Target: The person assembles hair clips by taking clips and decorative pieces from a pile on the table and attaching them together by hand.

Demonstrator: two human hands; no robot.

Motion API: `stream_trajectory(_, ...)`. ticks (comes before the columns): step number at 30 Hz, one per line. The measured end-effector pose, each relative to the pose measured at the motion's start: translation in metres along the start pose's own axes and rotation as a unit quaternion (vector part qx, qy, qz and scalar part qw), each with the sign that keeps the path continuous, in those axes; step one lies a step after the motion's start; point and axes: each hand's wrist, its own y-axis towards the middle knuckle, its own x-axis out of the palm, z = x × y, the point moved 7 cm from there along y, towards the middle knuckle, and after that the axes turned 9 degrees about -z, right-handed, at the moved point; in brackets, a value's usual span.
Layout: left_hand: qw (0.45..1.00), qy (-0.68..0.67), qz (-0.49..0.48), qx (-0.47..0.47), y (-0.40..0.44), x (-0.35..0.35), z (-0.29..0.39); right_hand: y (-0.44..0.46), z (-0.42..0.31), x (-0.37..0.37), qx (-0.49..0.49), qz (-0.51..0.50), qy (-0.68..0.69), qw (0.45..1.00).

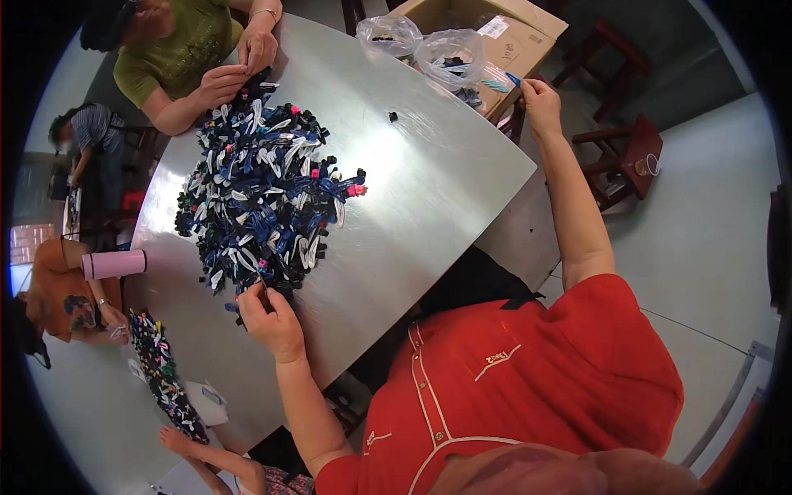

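A big heap of small hair clips [256, 181], mostly white, navy and black with a few pink pieces, lies on the metal table [429, 214]. My left hand [274, 323] is at the heap's near edge, its thumb and fingers pinched together; what they hold is too small to make out. Out to the right, my right hand [541, 107] pinches a slim blue clip [513, 79]. That clip is near an open cardboard box [528, 51] and a clear plastic bag [452, 56] with dark and pale blue pieces inside.
A second plastic bag [388, 35] sits by the box. One small black piece [393, 116] lies alone on the table. A co-worker in green [186, 49] handles clips at the far side. At left are a pink bottle [114, 264] and a second pile [161, 371]. Wooden stools [623, 161] stand right.
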Motion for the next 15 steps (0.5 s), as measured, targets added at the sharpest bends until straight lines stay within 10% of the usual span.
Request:
stream_trajectory(5,1.000,-0.012,0.002,-0.012,0.001,0.000,0.002,0.006,-0.024,0.020,-0.071,-0.035,-0.285,0.955)
stream_trajectory(15,1.000,-0.025,0.001,-0.014,0.001,-0.001,-0.003,0.009,-0.035,0.049,-0.052,-0.121,-0.435,0.891)
